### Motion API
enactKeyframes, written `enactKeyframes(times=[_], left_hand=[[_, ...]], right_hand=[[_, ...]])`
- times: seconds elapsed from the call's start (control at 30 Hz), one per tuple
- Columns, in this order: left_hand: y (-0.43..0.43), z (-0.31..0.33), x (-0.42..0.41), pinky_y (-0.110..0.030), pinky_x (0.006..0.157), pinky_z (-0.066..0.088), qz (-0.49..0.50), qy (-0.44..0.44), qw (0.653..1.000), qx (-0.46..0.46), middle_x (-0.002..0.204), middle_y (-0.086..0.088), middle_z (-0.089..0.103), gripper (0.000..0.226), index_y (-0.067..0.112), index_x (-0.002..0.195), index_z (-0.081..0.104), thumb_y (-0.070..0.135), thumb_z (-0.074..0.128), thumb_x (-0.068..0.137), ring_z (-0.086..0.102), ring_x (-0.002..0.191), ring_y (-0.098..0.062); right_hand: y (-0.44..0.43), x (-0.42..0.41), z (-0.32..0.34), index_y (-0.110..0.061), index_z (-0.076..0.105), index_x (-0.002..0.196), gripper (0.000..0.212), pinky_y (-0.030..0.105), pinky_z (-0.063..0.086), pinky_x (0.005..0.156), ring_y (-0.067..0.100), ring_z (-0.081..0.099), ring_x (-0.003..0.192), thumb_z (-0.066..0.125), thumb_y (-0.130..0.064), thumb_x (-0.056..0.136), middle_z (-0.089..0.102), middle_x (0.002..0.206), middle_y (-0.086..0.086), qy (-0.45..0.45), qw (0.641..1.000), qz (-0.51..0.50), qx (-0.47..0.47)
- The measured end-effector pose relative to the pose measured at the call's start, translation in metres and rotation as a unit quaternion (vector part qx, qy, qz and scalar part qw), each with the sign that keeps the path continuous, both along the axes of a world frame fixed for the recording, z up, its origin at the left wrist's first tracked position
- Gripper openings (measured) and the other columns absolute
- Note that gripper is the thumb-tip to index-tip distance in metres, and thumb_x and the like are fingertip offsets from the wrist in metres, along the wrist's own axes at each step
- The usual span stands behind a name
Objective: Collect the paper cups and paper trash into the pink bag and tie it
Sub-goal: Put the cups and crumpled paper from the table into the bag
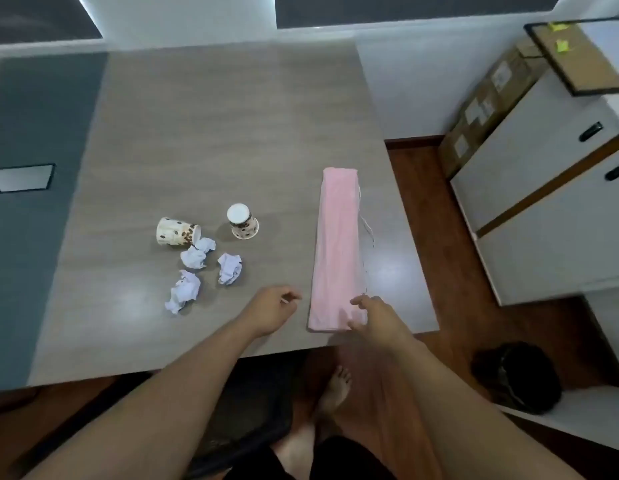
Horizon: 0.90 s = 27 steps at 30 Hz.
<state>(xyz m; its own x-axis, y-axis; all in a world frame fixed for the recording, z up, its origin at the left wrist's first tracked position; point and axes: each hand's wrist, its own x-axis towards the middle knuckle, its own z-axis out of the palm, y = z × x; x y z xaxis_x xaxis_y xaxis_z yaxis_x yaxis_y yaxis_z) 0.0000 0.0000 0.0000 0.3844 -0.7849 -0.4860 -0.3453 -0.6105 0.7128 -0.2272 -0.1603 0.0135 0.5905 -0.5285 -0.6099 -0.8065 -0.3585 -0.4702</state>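
Note:
A folded pink bag lies flat as a long strip on the grey table, near its right edge. My right hand rests on the bag's near end with loose fingers. My left hand hovers just left of the bag, fingers loosely curled, holding nothing. One paper cup with a coffee-bean print lies on its side. A second paper cup stands upside down. Three crumpled white paper balls lie below the cups: one by the lying cup, one to its right, one nearest me.
The table's near edge runs just below my hands, with wooden floor and my bare feet beneath. A white cabinet and cardboard boxes stand to the right. A dark bag lies on the floor at lower right.

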Motion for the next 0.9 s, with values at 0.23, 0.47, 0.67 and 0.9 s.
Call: enactKeyframes(times=[0.23,0.47,0.67,0.9], left_hand=[[-0.027,-0.058,-0.046,-0.032,0.099,0.051,-0.07,-0.063,0.995,0.018,0.116,0.0,0.062,0.04,0.025,0.125,0.072,0.029,0.08,0.086,0.063,0.107,-0.019],[-0.036,-0.088,-0.059,-0.038,0.097,0.051,-0.108,-0.168,0.98,0.017,0.12,0.001,0.054,0.044,0.025,0.123,0.069,0.034,0.085,0.083,0.055,0.113,-0.022],[-0.05,-0.074,-0.047,-0.03,0.081,0.055,0.058,-0.023,0.997,0.034,0.094,0.008,0.076,0.01,0.024,0.097,0.085,0.032,0.08,0.096,0.069,0.087,-0.012],[-0.064,-0.003,-0.026,-0.021,0.08,0.059,0.289,0.293,0.911,-0.028,0.101,-0.013,0.078,0.011,0.007,0.109,0.079,0.011,0.071,0.102,0.071,0.09,-0.017]], right_hand=[[-0.007,-0.001,-0.056,-0.032,0.05,0.145,0.057,0.039,0.058,0.107,0.026,0.059,0.125,0.08,-0.039,0.097,0.044,0.148,0.002,0.04,0.999,0.033,-0.006],[-0.022,-0.003,-0.087,-0.024,0.072,0.122,0.02,0.045,0.057,0.099,0.025,0.061,0.11,0.07,-0.026,0.102,0.054,0.119,0.003,-0.026,0.999,0.011,-0.019],[-0.03,0.002,-0.069,-0.025,0.071,0.111,0.016,0.031,0.054,0.086,0.019,0.064,0.098,0.056,-0.029,0.114,0.066,0.115,0.002,-0.1,0.992,-0.078,0.01],[-0.028,0.029,0.005,-0.033,0.04,0.157,0.049,0.012,0.051,0.071,0.015,0.064,0.119,0.055,-0.049,0.112,0.053,0.143,-0.012,-0.17,0.953,-0.225,0.113]])
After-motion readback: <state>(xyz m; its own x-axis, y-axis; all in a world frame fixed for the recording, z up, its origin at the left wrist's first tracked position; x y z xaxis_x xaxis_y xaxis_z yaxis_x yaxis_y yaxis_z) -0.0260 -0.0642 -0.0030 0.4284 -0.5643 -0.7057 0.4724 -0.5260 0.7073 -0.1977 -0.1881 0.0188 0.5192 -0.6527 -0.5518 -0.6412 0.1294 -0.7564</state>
